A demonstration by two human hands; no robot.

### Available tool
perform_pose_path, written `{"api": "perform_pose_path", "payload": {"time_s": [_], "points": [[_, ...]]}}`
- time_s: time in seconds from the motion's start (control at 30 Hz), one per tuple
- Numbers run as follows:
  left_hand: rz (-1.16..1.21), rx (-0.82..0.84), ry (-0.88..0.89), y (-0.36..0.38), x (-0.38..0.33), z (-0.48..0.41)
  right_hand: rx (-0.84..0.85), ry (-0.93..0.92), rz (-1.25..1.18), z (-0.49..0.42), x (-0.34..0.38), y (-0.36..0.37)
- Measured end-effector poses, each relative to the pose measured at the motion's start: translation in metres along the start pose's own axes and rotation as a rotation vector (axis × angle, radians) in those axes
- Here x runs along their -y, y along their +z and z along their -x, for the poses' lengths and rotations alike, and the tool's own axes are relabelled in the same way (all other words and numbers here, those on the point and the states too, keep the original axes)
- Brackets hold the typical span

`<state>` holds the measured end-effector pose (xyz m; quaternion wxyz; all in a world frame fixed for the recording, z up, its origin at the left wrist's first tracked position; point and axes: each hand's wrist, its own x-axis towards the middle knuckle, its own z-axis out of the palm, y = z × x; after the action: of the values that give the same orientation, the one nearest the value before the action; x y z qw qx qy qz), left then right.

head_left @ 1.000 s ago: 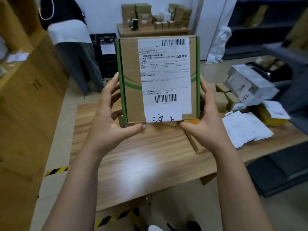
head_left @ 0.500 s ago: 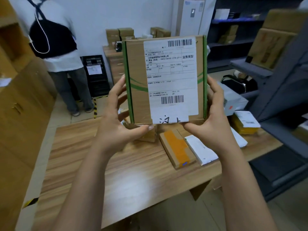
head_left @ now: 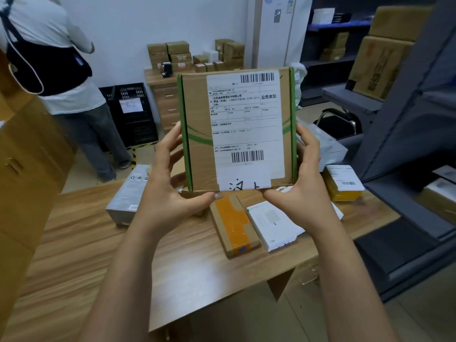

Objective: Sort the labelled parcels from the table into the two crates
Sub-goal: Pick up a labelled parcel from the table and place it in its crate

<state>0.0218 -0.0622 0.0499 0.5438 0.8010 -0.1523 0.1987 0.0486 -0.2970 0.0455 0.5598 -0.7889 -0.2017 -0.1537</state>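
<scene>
I hold a flat brown cardboard parcel (head_left: 199, 134) with green edges upright in front of me, its white shipping label and a handwritten sticker facing me. My left hand (head_left: 170, 193) grips its left side, thumb under the bottom edge. My right hand (head_left: 301, 191) grips the right side the same way. Below on the wooden table (head_left: 98, 255) lie a box with orange tape (head_left: 234, 223), a white packet (head_left: 271, 223), a grey box (head_left: 128, 193) and a yellow parcel (head_left: 343, 183). A black crate (head_left: 133, 112) with a paper tag stands on the floor beyond.
A person with a black bag (head_left: 49, 77) stands at the far left beside the crate. A drawer unit (head_left: 165, 99) stacked with small boxes is against the back wall. Grey shelving (head_left: 407, 144) crowds the right side. A wooden cabinet (head_left: 24, 156) lines the left.
The view has risen and turned right, so the table's parcels and the crate sit differently in frame. Both hands keep the same hold on the parcel.
</scene>
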Motion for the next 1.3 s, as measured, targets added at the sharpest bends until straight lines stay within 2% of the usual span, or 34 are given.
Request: {"api": "perform_pose_path", "payload": {"time_s": [0.37,0.67,0.93,1.3], "points": [[-0.016,0.061,-0.002,0.045,0.002,-0.008,-0.049,0.086,0.014,0.013,-0.021,-0.036],[0.034,0.187,-0.001,0.051,0.016,-0.014,-0.128,0.217,0.082,0.032,-0.021,-0.035],[0.142,0.299,-0.005,0.027,0.035,-0.015,-0.221,0.29,0.129,0.055,0.003,-0.005],[0.241,0.545,0.034,-0.025,0.056,0.01,-0.378,0.373,0.206,0.122,0.059,0.067]]}}
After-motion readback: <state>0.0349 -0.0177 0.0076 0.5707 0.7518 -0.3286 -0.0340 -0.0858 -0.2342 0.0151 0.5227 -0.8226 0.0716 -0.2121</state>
